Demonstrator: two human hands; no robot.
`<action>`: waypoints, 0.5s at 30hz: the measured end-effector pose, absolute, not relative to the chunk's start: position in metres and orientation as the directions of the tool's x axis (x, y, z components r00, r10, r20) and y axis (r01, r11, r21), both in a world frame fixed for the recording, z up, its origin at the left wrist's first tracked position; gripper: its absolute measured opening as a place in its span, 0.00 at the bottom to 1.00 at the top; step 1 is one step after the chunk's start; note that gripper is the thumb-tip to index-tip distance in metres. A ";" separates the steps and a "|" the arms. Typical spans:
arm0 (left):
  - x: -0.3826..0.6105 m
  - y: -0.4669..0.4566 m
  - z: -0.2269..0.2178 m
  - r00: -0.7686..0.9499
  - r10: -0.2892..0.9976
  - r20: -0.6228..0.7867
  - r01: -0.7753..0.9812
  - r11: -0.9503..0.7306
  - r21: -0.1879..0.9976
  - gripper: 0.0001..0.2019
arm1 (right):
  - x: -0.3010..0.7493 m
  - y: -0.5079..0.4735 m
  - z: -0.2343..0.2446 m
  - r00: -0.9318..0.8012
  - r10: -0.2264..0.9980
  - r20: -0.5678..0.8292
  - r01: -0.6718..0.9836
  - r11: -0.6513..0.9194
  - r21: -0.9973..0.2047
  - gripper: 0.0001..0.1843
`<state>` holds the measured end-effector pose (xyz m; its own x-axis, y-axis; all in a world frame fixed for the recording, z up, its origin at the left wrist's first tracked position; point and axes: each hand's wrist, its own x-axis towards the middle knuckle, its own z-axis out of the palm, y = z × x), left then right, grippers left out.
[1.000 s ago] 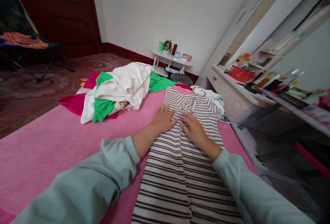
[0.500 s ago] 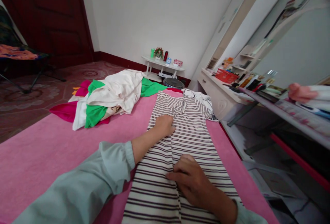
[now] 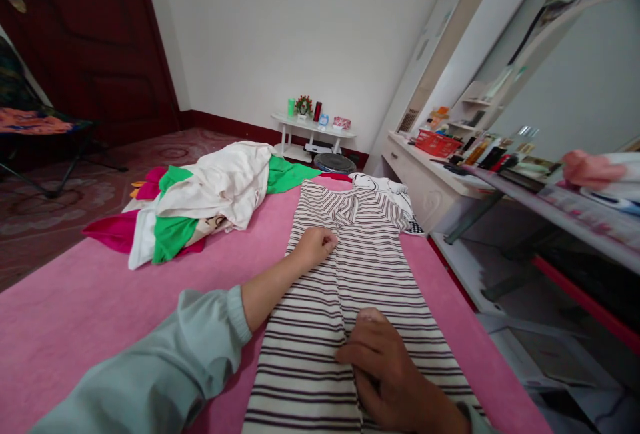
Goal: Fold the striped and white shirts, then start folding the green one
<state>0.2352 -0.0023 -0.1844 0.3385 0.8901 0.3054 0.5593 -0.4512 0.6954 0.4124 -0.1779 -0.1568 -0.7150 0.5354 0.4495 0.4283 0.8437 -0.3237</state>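
A white shirt with dark stripes [image 3: 310, 354] lies lengthwise on the pink bed cover, its collar end away from me. A fold or edge runs down its middle. My left hand [image 3: 316, 247] is closed at the upper part of this line, its fingertips pinched on the cloth. Lower down, my right hand [image 3: 385, 367] has its fingers curled and pressed together at the same line. Its fingertips are partly hidden. Beyond the collar end lies a white patterned garment [image 3: 380, 184], partly covered by the striped shirt.
A loose heap of white, green and magenta clothes [image 3: 215, 181] lies at the bed's far left. On the right stand a dresser [image 3: 425, 184] with a red basket [image 3: 437, 143] and a small table [image 3: 565, 204]. A low white stand [image 3: 313, 126] is by the wall.
The middle line of the striped shirt has shifted slightly to the right. My right hand has moved a little right and down, and my left hand has turned slightly. The view has also shifted.
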 end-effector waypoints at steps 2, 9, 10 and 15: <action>0.234 -0.003 -0.187 0.354 0.874 0.333 0.546 -0.482 0.685 0.13 | 0.415 -0.181 -0.158 -0.726 0.544 0.420 0.433 0.837 -0.335 0.15; 0.231 -0.011 -0.201 0.436 0.832 0.344 0.789 -0.537 0.298 0.25 | 0.420 -0.177 -0.157 -0.531 0.746 0.401 0.573 0.666 -0.478 0.08; 0.231 -0.012 -0.204 0.454 0.831 0.320 0.799 -0.539 0.265 0.25 | 0.425 -0.166 -0.155 -0.449 0.810 0.378 0.603 0.587 -0.541 0.09; 0.233 -0.013 -0.208 0.465 0.830 0.308 0.822 -0.534 0.198 0.25 | 0.488 -0.064 -0.147 0.080 0.948 0.307 0.565 0.211 -0.798 0.16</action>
<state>0.2328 -0.0128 -0.2079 0.4651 0.8300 0.3079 0.8221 -0.5340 0.1976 0.4879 -0.0641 -0.1471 0.0798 0.9484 0.3069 0.5648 0.2107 -0.7979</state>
